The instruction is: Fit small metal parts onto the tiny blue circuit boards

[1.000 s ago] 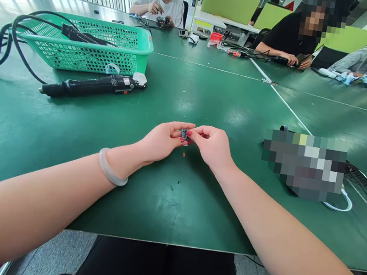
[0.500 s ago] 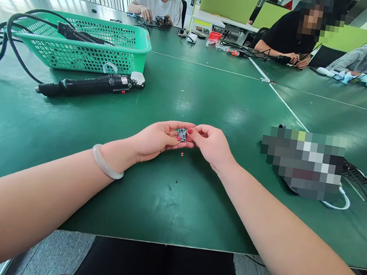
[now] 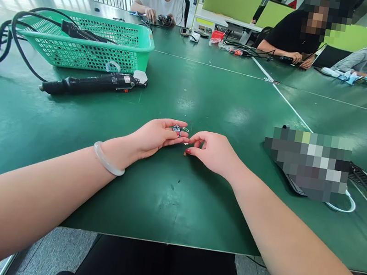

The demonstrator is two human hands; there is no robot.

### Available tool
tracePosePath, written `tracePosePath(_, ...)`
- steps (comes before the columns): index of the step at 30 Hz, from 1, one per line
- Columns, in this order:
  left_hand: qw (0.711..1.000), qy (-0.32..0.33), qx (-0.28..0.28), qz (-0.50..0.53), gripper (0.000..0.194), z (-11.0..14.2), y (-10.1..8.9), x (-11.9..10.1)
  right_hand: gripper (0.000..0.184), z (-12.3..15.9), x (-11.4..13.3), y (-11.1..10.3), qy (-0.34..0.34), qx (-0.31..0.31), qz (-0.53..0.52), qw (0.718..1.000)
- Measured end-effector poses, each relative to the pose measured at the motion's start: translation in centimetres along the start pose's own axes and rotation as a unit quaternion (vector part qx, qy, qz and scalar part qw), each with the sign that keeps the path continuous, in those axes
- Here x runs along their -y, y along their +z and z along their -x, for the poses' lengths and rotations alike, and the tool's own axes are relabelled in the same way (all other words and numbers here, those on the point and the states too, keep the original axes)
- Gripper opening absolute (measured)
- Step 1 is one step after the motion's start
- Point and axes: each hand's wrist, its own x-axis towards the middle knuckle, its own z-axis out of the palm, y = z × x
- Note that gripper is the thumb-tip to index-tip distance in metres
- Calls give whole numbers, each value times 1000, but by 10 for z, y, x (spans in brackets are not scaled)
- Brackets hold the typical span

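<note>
The right hand [image 3: 217, 154] has dropped away, fingers parted; the left hand [image 3: 155, 137] grasps a small blue-grey rectangular part [image 3: 175, 128]; a tiny orange-red piece [image 3: 184, 154], axis unreadable, sits at the right thumb's tip, nine o'clock of that nearer hand.

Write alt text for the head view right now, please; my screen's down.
A left hand holds a small dark part above a green table, while the right hand is at a tiny orange piece, grip unclear. Beyond the left hand, a black cylindrical tool lies before a green basket; other people sit across the table.
</note>
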Motion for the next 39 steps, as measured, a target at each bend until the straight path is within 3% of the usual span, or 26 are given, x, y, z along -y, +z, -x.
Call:
tracePosePath(5,1000,14,-18,5,33,1,2,-1,7,5,8,4,4,19,30,999)
tracePosePath(8,999,13,-21,20,33,1,3,-1,11,5,9,7,-11,27,34,999)
tracePosePath(12,999,17,-26,15,31,-1,2,1,12,4,7,6,-22,0,27,999)
tracePosePath(19,996,47,38,-64,22,-3,2,8,15,4,7,0,-32,-89,-41,995)
tracePosePath(30,964,117,75,-226,27,-2,-1,9,20,4,4,1,2,-87,-82,993)
tracePosePath(33,971,95,73,-208,26,1,2,7,20,4,4,1,-2,-91,-83,992)
tracePosePath(39,997,-3,65,-29,19,3,6,2,22,3,5,-1,-19,-113,-115,987)
